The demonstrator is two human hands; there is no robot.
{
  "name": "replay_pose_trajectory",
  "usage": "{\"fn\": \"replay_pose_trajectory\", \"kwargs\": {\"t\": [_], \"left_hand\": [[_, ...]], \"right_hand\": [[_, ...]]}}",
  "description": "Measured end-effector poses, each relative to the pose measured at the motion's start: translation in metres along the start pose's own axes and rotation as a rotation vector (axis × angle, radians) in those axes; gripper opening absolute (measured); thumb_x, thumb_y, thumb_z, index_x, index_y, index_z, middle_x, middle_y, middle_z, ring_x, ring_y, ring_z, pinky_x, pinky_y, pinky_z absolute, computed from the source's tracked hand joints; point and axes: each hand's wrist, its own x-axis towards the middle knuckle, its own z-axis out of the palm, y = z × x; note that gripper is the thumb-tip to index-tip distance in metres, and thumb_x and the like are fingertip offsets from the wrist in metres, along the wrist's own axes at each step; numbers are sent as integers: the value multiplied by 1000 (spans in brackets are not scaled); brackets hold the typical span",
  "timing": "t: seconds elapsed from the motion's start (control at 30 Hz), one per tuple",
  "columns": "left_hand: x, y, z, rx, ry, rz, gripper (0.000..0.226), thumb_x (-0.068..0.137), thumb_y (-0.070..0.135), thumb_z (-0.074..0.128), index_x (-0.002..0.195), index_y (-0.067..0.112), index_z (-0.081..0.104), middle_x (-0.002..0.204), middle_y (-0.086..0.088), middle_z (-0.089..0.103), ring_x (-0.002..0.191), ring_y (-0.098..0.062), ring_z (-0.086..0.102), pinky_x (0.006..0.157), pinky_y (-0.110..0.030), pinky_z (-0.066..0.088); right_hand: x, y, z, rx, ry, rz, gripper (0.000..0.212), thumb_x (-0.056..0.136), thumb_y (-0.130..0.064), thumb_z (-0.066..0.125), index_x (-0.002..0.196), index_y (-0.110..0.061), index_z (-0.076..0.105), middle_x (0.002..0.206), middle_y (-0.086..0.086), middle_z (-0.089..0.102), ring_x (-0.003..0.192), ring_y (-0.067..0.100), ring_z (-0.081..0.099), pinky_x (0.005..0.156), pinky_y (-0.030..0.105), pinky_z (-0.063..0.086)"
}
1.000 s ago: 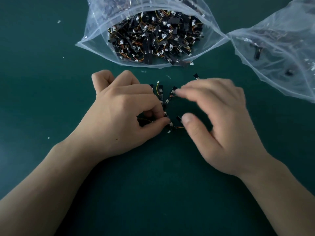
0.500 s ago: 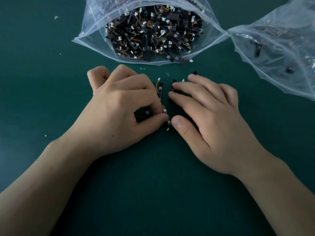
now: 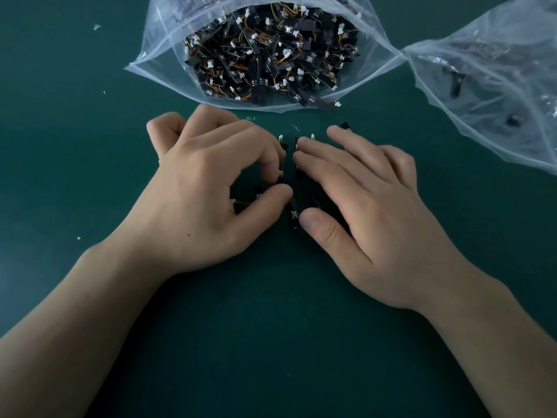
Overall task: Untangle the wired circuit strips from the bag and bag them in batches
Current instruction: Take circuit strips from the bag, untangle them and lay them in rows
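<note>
Small cluster of loose strips point(image 3: 291, 164) laid on table point(image 3: 271, 342) just below mouth of full bag point(image 3: 159, 49), flanked by both hands. Left hand point(image 3: 211, 194), below full bag's left half: fingers curled, loose strips pinched between thumb and forefinger. Right hand point(image 3: 367, 200), below its right half: fingers straight, slightly spread, pressed flat on strips. Second bag point(image 3: 497, 95) seen right of full bag, corners meeting.

Dark teal tabletop point(image 3: 90, 176) — matte, soft even light, white specks point(image 3: 96, 27)
</note>
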Motion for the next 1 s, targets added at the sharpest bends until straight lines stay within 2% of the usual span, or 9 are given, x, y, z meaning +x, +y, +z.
{"fn": "replay_pose_trajectory", "kwargs": {"t": [0.17,0.37,0.63,0.67,0.73,0.8,0.83,0.9,1.0], "left_hand": [[0,2,0,15,-69,6,5,85,25,64,83,28,60,112,23,71,114,-16,53,93,-43,21],[0,4,1,7,-71,15,6,84,24,63,80,28,62,117,27,70,118,-15,55,94,-42,20],[1,4,1,-1,70,-2,12,87,23,62,77,28,64,110,25,70,115,-10,58,95,-49,24],[1,3,1,-1,78,-2,12,87,22,62,77,28,64,108,24,71,114,-9,58,95,-49,24],[1,2,2,-9,75,2,9,86,21,64,79,26,66,105,22,71,113,-10,58,95,-48,24],[1,1,1,0,57,14,7,88,27,67,82,28,70,103,20,70,112,-13,57,93,-47,23],[1,1,1,23,45,24,7,90,34,71,85,30,73,104,20,69,110,-15,56,92,-46,22],[1,1,2,67,5,46,15,90,50,75,92,35,78,105,18,66,108,-18,53,91,-45,20],[0,0,3,84,-46,64,16,87,53,78,94,39,80,107,16,64,110,-20,51,91,-42,18]], "right_hand": [[0,1,-1,46,28,29,60,107,-52,31,155,-18,46,165,-9,37,159,13,18,124,43,15],[-2,2,-1,121,79,55,60,107,-50,33,155,-16,44,163,-8,41,157,13,22,124,44,16],[-2,1,0,95,119,44,48,107,-48,36,136,-20,64,157,-2,46,154,17,27,121,40,16],[-1,1,0,102,148,42,43,106,-45,40,130,-21,66,150,-3,51,149,17,35,118,39,20],[-2,6,-3,148,225,28,30,102,-35,50,118,-19,70,120,-6,62,120,18,54,105,39,35],[-5,15,-7,219,211,-10,22,95,-25,59,113,-17,70,90,-7,59,88,18,56,84,40,45],[-6,20,-9,242,162,-36,22,93,-22,62,112,-17,70,83,-8,55,80,17,54,76,39,46],[-7,28,-11,237,73,-92,22,89,-19,66,111,-18,72,77,-8,52,74,16,51,72,38,45],[-6,30,-9,225,62,-135,22,88,-13,67,107,-17,75,76,-6,54,72,17,50,67,40,46]]}}
